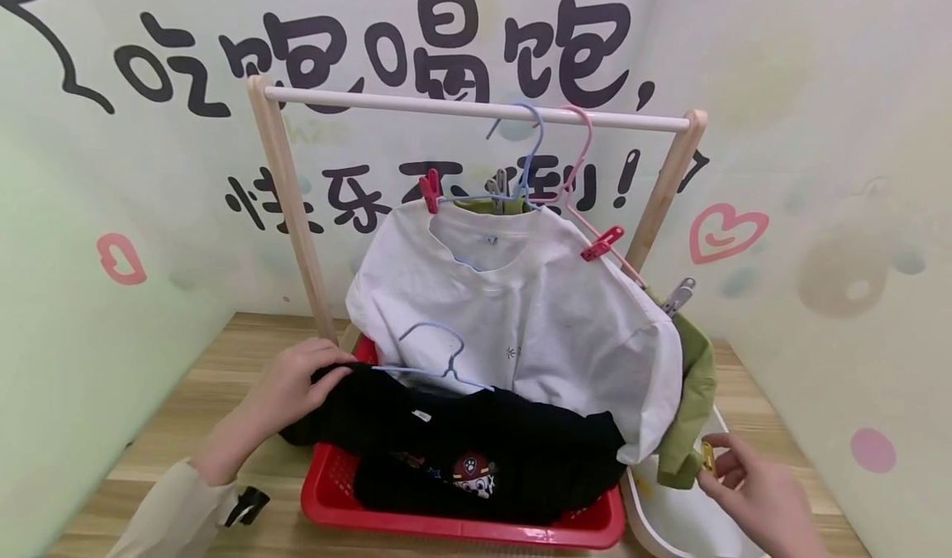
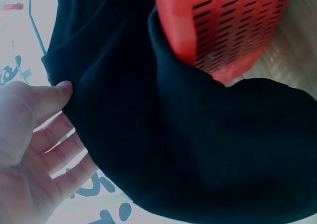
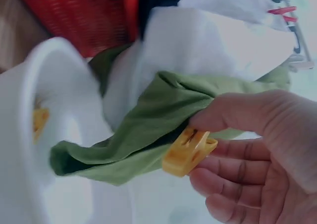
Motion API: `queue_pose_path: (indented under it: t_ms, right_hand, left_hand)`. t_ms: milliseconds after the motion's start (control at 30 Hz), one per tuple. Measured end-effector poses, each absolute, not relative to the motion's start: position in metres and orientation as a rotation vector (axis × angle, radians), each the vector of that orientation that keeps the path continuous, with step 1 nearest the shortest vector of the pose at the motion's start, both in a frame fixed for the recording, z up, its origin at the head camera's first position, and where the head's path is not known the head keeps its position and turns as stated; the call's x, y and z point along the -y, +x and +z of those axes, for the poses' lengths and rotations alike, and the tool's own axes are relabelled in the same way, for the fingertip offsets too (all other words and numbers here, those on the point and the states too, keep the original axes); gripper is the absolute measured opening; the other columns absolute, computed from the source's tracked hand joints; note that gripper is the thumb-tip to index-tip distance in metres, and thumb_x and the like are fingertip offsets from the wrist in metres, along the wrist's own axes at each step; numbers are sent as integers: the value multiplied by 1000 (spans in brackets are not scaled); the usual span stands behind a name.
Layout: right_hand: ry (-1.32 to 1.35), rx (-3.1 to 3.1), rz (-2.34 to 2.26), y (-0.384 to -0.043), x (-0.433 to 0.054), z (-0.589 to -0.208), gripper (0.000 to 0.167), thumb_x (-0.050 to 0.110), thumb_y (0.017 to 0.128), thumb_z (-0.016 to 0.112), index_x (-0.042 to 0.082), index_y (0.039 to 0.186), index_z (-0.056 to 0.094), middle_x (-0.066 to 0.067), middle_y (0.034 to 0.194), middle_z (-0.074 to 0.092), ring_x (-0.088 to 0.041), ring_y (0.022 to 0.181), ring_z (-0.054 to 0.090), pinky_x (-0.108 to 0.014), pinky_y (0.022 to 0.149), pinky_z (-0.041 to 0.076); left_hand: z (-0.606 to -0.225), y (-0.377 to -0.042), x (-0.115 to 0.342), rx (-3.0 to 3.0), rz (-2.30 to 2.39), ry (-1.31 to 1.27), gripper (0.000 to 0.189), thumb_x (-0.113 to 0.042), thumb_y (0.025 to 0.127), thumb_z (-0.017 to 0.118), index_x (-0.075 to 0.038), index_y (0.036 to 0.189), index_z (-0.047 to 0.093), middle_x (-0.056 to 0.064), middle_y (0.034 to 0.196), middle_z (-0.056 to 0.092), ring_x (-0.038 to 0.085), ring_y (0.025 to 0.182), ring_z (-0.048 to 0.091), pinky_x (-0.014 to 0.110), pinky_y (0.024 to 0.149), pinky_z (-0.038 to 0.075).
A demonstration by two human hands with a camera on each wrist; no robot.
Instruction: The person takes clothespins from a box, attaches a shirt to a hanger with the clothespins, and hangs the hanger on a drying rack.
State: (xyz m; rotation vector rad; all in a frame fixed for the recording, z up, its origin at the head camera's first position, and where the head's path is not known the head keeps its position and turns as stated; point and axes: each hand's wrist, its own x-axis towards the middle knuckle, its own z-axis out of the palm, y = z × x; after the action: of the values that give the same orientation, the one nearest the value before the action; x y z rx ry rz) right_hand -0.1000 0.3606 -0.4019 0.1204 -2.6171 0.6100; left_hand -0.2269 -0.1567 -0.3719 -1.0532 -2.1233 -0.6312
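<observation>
My left hand [image 1: 301,380] pinches the shoulder of a black shirt [image 1: 521,438] between thumb and fingers. That shirt has a cartoon print and lies over the red basket [image 1: 461,529], with a blue hanger [image 1: 451,360] in its neck. At the right, my right hand [image 1: 754,488] holds a yellow clothespin [image 3: 185,152] between thumb and fingers, beside the sleeve of a green shirt [image 3: 143,125]. A white shirt [image 1: 461,293] hangs from the rack in front of the green one, held by red clothespins [image 1: 430,192] and on a blue hanger [image 1: 531,153].
A wooden rack with a white rod [image 1: 416,105] stands at the back against a printed wall. The white bin [image 3: 54,85] at the right has another yellow clothespin [image 3: 40,122] inside. A grey clothespin [image 1: 679,297] sits on the green shirt's shoulder. A pink hanger [image 1: 583,149] hangs on the rod.
</observation>
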Motion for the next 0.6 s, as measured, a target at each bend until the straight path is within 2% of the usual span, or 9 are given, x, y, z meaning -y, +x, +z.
queue_pose_path:
  t_ms: [167,400,600]
  right_hand:
    - [143,2493,662,-99,-354,-388,37,-1,59,75,5,94,63,23,63,49,7,54,44,-12,48,34]
    - [61,2595,558,-87,-357,-367,31,8,62,77,11,89,63,18,60,39,4,52,35,-17,48,27]
    - [114,2644,587,-74,-372,-367,30,5,57,76,13,82,60,21,57,36,4,48,33,-17,45,24]
  left_hand:
    - [-368,-228,152,2131,-608,-994,23,10,63,77,-5,80,71,1,74,61,14,67,56,30,58,47]
    - [-365,-229,150,2152,-598,-945,22,9,64,77,-6,80,71,3,76,64,16,70,59,34,59,50]
    - [-364,-227,150,2152,-597,-939,22,9,64,77,-6,80,71,2,76,64,16,70,59,34,59,51]
